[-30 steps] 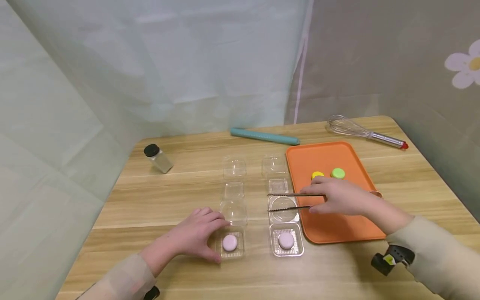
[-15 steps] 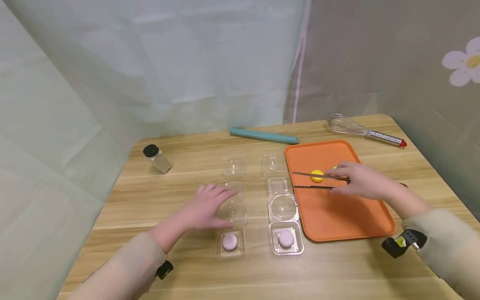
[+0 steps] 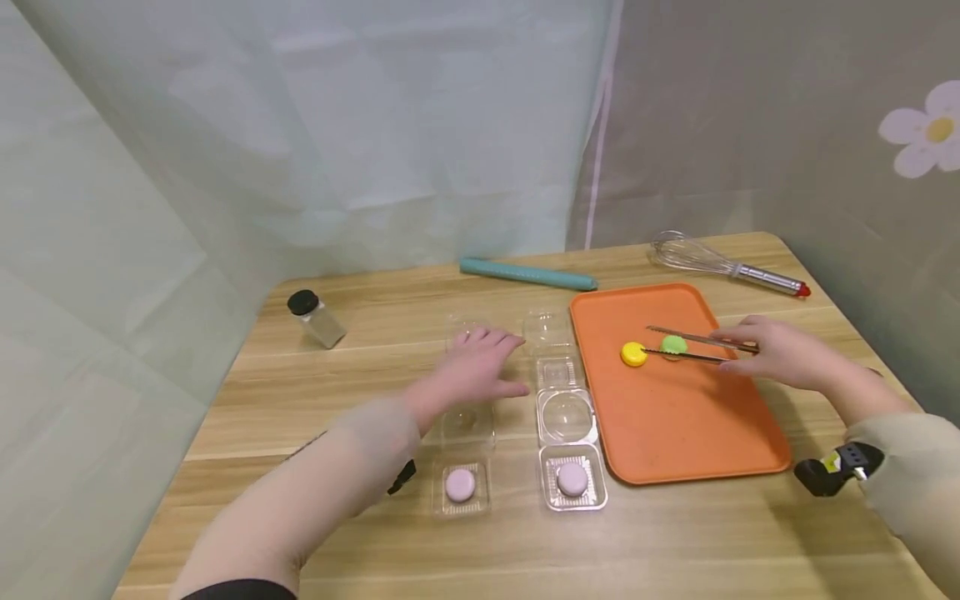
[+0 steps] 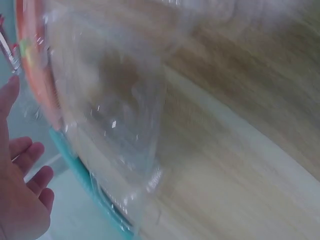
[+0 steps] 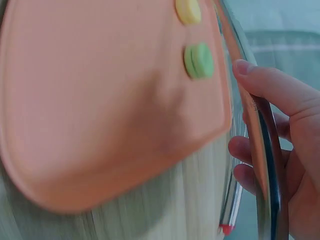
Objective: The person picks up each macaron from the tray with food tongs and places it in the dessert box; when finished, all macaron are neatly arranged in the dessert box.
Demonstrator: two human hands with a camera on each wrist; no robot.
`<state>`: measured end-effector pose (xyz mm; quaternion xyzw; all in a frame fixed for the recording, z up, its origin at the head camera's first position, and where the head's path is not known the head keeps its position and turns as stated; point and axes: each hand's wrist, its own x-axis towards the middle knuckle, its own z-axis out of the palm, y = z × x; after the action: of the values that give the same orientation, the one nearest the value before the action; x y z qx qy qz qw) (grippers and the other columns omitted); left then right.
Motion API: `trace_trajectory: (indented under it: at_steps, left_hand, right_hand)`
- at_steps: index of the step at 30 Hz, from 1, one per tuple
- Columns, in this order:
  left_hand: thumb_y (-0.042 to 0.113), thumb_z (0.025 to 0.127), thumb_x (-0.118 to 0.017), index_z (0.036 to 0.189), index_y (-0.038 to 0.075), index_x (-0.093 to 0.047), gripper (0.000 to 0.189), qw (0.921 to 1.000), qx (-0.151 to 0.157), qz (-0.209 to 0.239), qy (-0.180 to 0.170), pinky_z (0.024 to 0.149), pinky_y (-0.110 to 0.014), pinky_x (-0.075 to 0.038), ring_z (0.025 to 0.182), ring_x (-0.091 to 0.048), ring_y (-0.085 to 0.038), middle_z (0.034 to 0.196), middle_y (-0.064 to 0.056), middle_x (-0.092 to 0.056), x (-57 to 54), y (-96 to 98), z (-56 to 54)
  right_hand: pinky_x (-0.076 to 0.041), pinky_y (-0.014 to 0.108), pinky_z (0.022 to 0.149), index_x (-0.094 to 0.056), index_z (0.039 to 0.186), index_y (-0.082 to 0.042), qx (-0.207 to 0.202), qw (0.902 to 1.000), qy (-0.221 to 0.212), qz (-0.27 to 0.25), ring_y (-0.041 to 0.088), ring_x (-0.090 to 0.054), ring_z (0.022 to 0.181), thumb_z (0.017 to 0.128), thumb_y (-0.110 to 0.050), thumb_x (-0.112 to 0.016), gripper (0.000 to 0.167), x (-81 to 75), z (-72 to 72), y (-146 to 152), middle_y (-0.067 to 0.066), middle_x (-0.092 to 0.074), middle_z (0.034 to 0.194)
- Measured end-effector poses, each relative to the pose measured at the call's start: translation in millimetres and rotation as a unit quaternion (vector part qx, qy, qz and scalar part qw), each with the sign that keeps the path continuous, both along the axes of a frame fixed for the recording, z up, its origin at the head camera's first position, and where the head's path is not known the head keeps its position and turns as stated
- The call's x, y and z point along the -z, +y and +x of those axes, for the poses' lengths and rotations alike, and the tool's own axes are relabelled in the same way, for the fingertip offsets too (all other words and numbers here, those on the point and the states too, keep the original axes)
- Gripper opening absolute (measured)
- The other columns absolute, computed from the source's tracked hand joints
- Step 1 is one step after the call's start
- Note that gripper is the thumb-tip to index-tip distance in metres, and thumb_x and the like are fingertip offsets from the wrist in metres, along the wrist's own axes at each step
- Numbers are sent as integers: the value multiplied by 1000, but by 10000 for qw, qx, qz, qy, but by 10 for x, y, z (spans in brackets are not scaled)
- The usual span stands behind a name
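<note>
My right hand (image 3: 783, 354) holds metal tongs (image 5: 262, 135) over the orange tray (image 3: 690, 433). The tongs' two arms are spread apart around the green macaron (image 3: 674, 347), overlapping it in the head view. A yellow macaron (image 3: 633, 354) lies just left of it. My left hand (image 3: 480, 367), fingers loosely extended and holding nothing, hovers over the left-hand column of clear plastic boxes. Below it, a pink macaron (image 3: 460, 484) sits in the near left clear box (image 3: 482, 502). Another pink macaron (image 3: 572, 479) sits in the near right clear box (image 3: 596, 502). Both lids stand folded back.
Behind these, a far right clear box (image 3: 557, 372) also stands open. A teal rolling pin (image 3: 528, 273) lies along the back edge, with a whisk (image 3: 731, 265) at the back right. A black-capped jar (image 3: 317, 317) lies at the left.
The right hand has moved right with the tongs, from over the near boxes to the green macaron. The left hand has gone from beside the near left box forward and to the right.
</note>
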<state>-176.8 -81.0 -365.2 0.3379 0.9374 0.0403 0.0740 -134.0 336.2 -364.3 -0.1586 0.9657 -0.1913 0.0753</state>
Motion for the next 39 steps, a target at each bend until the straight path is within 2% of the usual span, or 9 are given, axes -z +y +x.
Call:
trace_trajectory:
  at_steps: [7,14,22,31,35,39]
  left_hand:
    - [61,82,-58,143,17,-38,78,9999,-29,68,-67,107,-50,-20,129,-33,-27,144,-4,-40,95,184,-66]
    - [64,81,-55,143,18,-38,79,9998,-61,-186,-34,100,-45,-26,126,-35,-26,144,-1,-40,180,270,-123]
    - [64,81,-56,143,20,-38,78,9997,-165,-26,-153,102,-47,-24,126,-35,-25,144,2,-40,222,303,-106]
    - [64,81,-57,142,21,-39,76,9997,-204,-76,-129,99,-44,-26,125,-35,-23,143,3,-40,240,364,-74]
    - [64,81,-56,142,21,-40,76,9997,-194,-78,-116,99,-43,-26,124,-34,-23,143,3,-40,246,366,-71]
    - [65,81,-56,142,21,-39,78,9997,-161,-40,-151,103,-49,-21,124,-33,-24,144,2,-39,250,358,-66]
  right_hand:
    - [-41,32,64,-63,118,-1,-48,9999,95,89,18,-50,80,80,-31,-74,50,29,17,205,9,-59,100]
    - [-43,34,67,-64,117,-2,54,9995,160,273,18,-52,82,79,-34,-75,51,81,26,298,7,-60,99]
    - [-45,39,70,-63,118,0,65,9994,16,353,24,-56,88,80,-36,-73,53,101,1,287,11,-60,102]
    - [-44,37,66,-62,118,2,-62,9978,40,658,20,-54,81,80,-35,-73,54,124,43,305,8,-59,95]
    - [-44,38,66,-62,119,2,-24,9980,83,631,21,-55,81,81,-35,-72,54,137,55,309,8,-59,95]
    - [-45,37,66,-63,117,3,26,9986,252,458,21,-55,81,81,-30,-73,49,108,73,277,9,-59,96]
